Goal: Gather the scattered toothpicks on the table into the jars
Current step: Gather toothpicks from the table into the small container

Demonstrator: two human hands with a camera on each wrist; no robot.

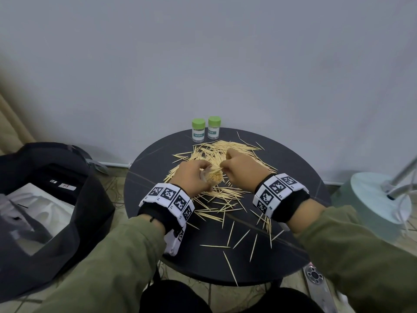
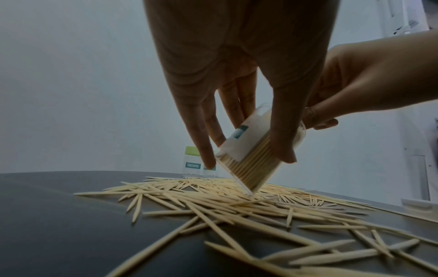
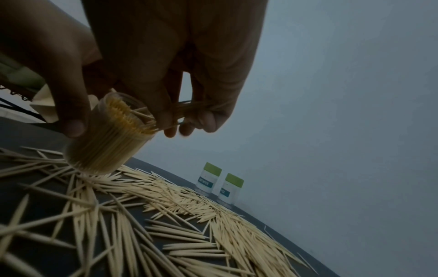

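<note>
My left hand (image 1: 194,175) grips an open clear jar (image 2: 251,159) that is nearly full of toothpicks. The jar (image 3: 111,136) is tilted, and its bottom edge rests on the toothpick pile. My right hand (image 1: 241,166) pinches a small bunch of toothpicks (image 3: 189,110) with their tips at the jar's mouth. Loose toothpicks (image 1: 225,195) lie scattered over the round dark table (image 1: 158,154), thickest at the middle. Two closed jars with green lids (image 1: 198,129) (image 1: 214,127) stand side by side at the table's far edge.
A grey wall rises right behind the table. A black bag (image 1: 45,199) with white packing sits on the floor to the left. A pale round lamp base (image 1: 379,199) stands on the right. Single toothpicks (image 1: 230,267) reach the table's near edge.
</note>
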